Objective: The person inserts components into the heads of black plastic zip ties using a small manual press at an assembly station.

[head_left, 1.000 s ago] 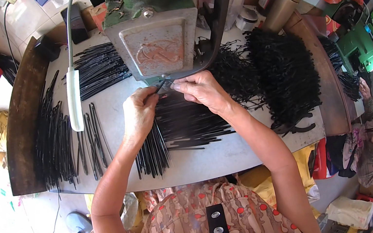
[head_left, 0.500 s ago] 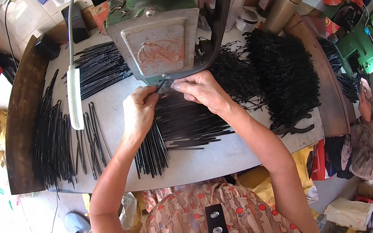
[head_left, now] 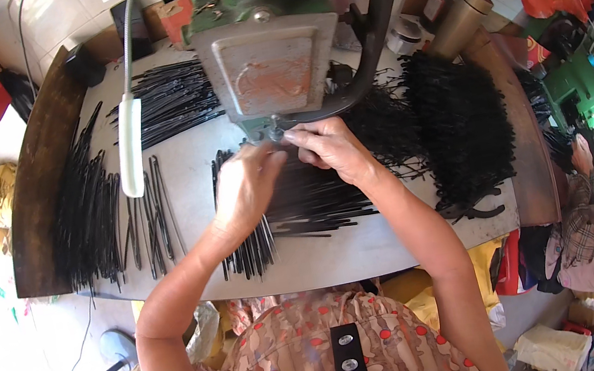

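Observation:
Both hands are raised in front of a green press machine (head_left: 273,64) with a grey metal cover plate. My left hand (head_left: 246,186) is smeared by motion just below the machine's small metal tool (head_left: 274,128); whether its fingers hold anything does not show. My right hand (head_left: 335,152) has thumb and forefinger pinched together right beside that tool; what lies between them is hidden. Beneath my hands a pile of thin black strips (head_left: 324,204) lies crosswise on the pale table. A second bunch of black strips (head_left: 249,252) runs lengthwise under my left wrist.
More black strips (head_left: 87,221) line the left side, beside a white lamp (head_left: 131,149) on a bent neck. A tall black heap (head_left: 456,127) stands at right, with dark-handled pliers (head_left: 474,208) before it. A curved wooden rim (head_left: 33,206) bounds the table. A co-worker's hand (head_left: 581,155) is at far right.
My left hand has drawn slightly back from the tool and blurred; the black strip seen in its fingers no longer shows. My right hand stays pinched by the tool. The view has shifted a little.

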A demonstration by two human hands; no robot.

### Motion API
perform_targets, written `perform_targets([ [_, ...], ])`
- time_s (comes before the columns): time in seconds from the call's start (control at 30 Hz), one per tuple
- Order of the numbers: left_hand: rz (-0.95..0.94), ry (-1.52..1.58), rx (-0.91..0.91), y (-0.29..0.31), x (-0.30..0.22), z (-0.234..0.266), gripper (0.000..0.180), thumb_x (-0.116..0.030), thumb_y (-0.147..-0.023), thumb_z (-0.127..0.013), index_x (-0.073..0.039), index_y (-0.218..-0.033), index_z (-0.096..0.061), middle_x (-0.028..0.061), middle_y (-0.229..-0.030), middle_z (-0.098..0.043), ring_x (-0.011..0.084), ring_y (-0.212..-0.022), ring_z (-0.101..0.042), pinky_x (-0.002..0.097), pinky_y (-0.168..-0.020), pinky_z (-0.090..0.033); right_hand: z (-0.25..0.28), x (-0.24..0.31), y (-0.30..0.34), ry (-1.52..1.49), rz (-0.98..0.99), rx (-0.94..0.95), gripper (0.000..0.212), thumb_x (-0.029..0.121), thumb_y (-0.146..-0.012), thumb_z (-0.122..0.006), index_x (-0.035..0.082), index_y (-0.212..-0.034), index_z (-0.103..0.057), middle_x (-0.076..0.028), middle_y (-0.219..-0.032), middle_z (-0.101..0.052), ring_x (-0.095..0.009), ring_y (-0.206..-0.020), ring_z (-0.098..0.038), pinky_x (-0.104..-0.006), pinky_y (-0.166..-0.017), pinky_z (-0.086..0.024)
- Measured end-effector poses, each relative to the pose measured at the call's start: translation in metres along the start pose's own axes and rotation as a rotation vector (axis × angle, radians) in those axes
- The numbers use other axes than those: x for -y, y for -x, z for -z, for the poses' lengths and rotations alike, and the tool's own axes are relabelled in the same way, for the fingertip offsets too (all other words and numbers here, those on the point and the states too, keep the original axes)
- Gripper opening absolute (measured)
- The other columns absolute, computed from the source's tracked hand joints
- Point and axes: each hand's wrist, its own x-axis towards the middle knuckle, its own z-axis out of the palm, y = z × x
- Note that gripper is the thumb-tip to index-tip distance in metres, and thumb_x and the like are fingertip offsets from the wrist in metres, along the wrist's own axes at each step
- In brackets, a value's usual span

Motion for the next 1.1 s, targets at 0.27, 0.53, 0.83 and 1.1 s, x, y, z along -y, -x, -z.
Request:
perform_targets([
  [0.27, 0.178, -0.062, -0.008, 0.033, 0.025, 0.024, 0.016, -0.015, -0.076, -0.056, 0.000, -0.079, -0.056, 0.0157, -0.076, -0.056, 0.0317, -0.070, -0.055, 0.0361, -0.061, -0.044, 0.013, 0.000, 0.008, -0.034, 0.008, -0.006, 0.019, 0.016, -0.081, -0.054, -0.002, -0.077, -0.060, 0.003, -0.049, -0.042, -0.003, -0.041, -0.032, -0.0178, -0.036, -0.020],
  [0.53, 0.416, -0.357, 0.099, 0.033, 0.064, 0.037, 0.016, -0.015, -0.072, -0.053, 0.000, -0.075, -0.058, 0.0152, -0.080, -0.059, 0.0312, -0.073, -0.057, 0.0373, -0.065, -0.044, 0.021, -0.002, 0.008, -0.200, -0.003, -0.139, 0.019, 0.016, -0.082, -0.052, 0.000, -0.087, -0.058, 0.001, -0.059, -0.046, -0.001, -0.040, -0.030, -0.0164, -0.034, -0.019],
  [0.83, 0.152, -0.199, -0.188, 0.029, 0.048, 0.033, 0.006, 0.002, -0.074, -0.052, 0.003, -0.078, -0.048, 0.0102, -0.071, -0.054, 0.0177, -0.060, -0.056, 0.0250, -0.056, -0.044, 0.031, -0.009, 0.005, -0.407, 0.031, -0.254, 0.013, 0.012, -0.080, -0.052, -0.001, -0.085, -0.054, -0.001, -0.061, -0.048, -0.003, -0.041, -0.033, -0.0175, -0.035, -0.023],
  [1.1, 0.072, 0.145, -0.100, 0.002, 0.024, 0.006, 0.021, 0.001, -0.072, -0.055, 0.000, -0.093, -0.053, 0.0129, -0.074, -0.050, 0.0265, -0.067, -0.053, 0.0324, -0.061, -0.042, 0.008, -0.012, 0.007, -0.526, 0.063, -0.309, 0.016, 0.012, -0.082, -0.053, -0.003, -0.086, -0.052, -0.012, -0.079, -0.057, -0.018, -0.067, -0.059, -0.0261, -0.059, -0.050],
])
